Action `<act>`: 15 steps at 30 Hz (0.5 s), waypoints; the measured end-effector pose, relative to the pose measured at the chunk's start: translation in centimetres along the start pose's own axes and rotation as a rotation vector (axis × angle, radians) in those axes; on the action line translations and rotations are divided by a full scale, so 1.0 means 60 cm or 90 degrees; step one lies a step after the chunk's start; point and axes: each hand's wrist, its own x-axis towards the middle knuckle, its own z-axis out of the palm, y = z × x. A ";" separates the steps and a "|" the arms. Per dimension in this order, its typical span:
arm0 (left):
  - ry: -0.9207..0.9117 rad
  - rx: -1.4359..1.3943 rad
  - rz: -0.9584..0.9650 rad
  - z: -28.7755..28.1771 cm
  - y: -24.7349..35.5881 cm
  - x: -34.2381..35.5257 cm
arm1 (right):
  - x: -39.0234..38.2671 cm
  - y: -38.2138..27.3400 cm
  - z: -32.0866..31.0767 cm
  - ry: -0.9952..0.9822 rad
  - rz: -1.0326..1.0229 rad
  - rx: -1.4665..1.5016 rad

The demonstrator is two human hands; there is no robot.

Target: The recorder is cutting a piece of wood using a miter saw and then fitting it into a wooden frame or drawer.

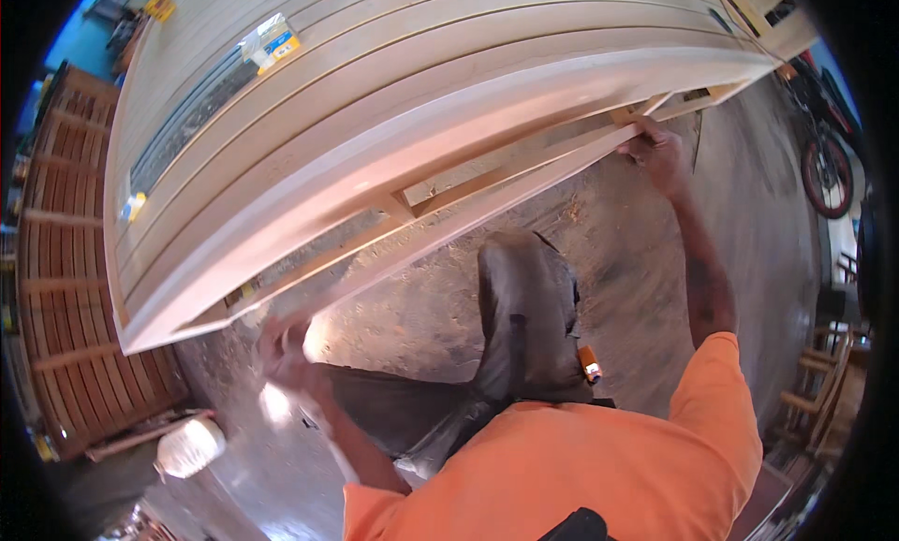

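A long, thin wooden strip (524,194) runs at a slant in front of a large slatted wooden panel (421,82) with a pale raised border. My right hand (658,155) is closed on the strip's far right end, fingers over its upper edge. At the near left end my left hand (290,352) is closed around the strip, though motion blurs its fingers. Just behind the strip lies the panel's open lower frame (468,187), with short crosspieces. Whether strip and frame touch, I cannot tell.
On the panel lie a yellow-and-white box (272,43) and a small container (134,206). A reddish slatted wooden piece (80,288) stands at left, near a white jug (190,447). A motorcycle wheel (826,176) and wooden chair frames (824,391) are at right.
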 end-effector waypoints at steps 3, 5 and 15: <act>-0.022 -0.043 0.076 0.119 -0.010 -0.027 | 0.030 0.039 -0.080 0.012 0.039 -0.091; -0.008 0.020 0.001 0.198 0.014 -0.038 | 0.046 0.080 -0.118 0.025 0.056 -0.067; -0.014 0.107 0.041 0.326 -0.011 -0.059 | 0.086 0.171 -0.180 0.037 0.096 -0.047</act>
